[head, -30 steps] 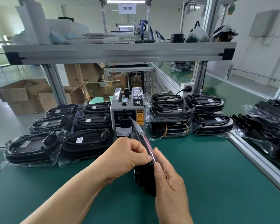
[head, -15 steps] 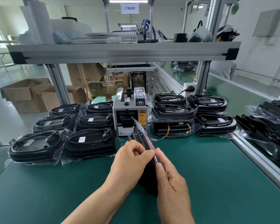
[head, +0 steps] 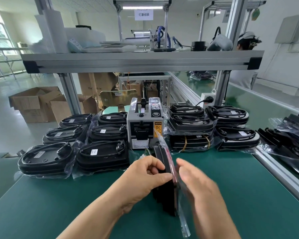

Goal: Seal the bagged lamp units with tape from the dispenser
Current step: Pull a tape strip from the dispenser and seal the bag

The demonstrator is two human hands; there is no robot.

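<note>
On the green table, just before the tape dispenser: gripping a bagged lamp unit upright on edge, left hand curled over its top; right hand just beside the bag, blurred, fingers loosely extended, holding nothing.

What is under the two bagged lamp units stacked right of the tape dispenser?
A black bundle bound with tan straps, resting on the green table. The bagged lamp units above cover its top, so its contents are unclear.
</note>
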